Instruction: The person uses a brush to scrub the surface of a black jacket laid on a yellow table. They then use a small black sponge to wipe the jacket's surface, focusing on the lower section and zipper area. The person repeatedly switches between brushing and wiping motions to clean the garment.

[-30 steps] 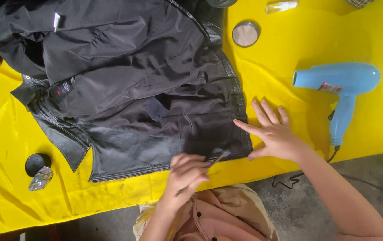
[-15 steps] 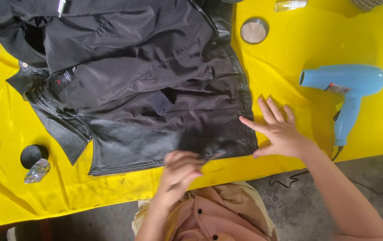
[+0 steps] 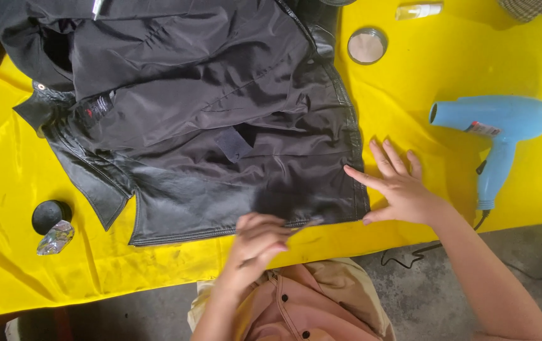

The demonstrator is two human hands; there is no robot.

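A black leather jacket [image 3: 220,126] lies spread open, lining up, on a yellow-covered table [image 3: 447,63]. My left hand [image 3: 258,243] is at the table's near edge, closed on a thin brush-like stick [image 3: 306,225]. The stick's tip touches the jacket's lower hem, and the hand is blurred. My right hand [image 3: 400,189] lies flat with fingers spread on the yellow cloth. Its index finger and thumb touch the jacket's lower right corner.
A light blue hair dryer [image 3: 495,126] lies to the right of my right hand, and its cord [image 3: 410,256] trails onto the grey floor. A round silver tin [image 3: 367,45] and a small bottle [image 3: 417,11] sit farther back. A black round lid [image 3: 50,215] and crumpled foil [image 3: 55,237] are at left.
My left hand has shifted slightly along the hem with the stick, in small strokes. My right hand stays flat at the jacket's corner. The view has drifted a little.
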